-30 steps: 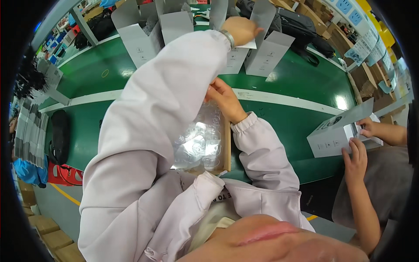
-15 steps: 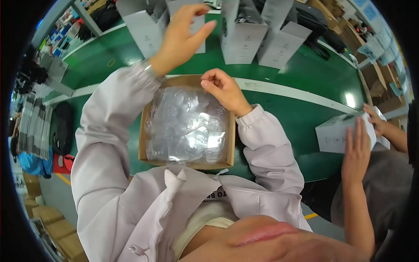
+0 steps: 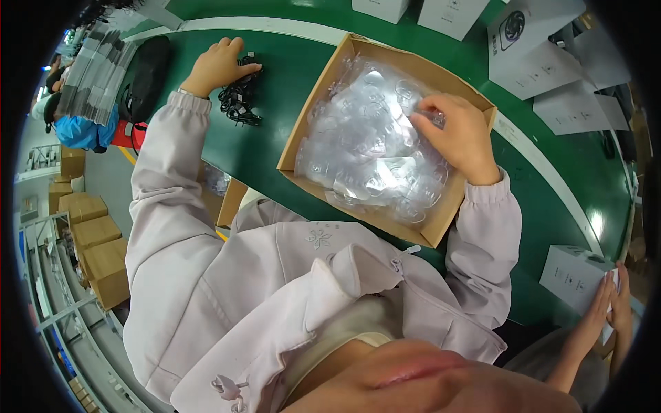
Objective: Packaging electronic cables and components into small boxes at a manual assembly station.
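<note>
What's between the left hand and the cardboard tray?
In the head view: black cables by the left hand, then just green tabletop up to the cardboard tray.

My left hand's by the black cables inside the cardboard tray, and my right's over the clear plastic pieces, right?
Not quite: the head view shows the black cables on the green tabletop, left of the cardboard tray, not inside it. Your left hand is by them, and your right hand is over the clear plastic pieces.

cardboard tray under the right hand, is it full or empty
Not empty: clear plastic pieces spread nearly wall to wall inside the cardboard tray; how deep they lie cannot be told.
</note>
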### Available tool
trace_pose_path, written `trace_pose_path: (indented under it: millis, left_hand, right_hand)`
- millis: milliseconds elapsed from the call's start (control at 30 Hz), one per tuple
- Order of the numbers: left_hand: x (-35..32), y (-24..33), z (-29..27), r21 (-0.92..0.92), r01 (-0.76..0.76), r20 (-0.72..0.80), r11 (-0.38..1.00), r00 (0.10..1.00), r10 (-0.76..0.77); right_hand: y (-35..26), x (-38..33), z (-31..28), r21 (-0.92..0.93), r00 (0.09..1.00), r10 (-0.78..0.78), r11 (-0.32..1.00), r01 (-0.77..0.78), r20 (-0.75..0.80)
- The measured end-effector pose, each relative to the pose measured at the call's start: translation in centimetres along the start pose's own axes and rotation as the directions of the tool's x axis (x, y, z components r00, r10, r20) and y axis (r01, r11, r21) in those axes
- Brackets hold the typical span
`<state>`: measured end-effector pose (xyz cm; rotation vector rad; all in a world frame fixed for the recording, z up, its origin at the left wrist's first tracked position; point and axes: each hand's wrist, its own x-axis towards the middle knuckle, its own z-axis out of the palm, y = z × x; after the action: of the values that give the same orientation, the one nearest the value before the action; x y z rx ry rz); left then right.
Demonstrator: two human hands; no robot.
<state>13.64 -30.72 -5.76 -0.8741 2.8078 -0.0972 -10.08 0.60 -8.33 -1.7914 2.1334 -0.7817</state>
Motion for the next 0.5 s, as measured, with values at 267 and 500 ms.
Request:
trace_pose_path:
  millis: [267, 500]
  left_hand:
    - [1.9, -3.6, 5.8, -0.194, 0.078, -0.197, 0.978, 0.973, -0.116]
    - [2.0, -1.7, 4.0, -0.527, -0.243, -0.279, 0.815, 0.955, 0.105]
  right_hand:
    - [0.4, 0.3, -0.1, 0.467, 0.975, 0.158, 0.882, -0.069, -0.155]
    - [0.6, 0.2, -1.0, 0.895, 0.901, 0.4, 0.446, -0.031, -0.168]
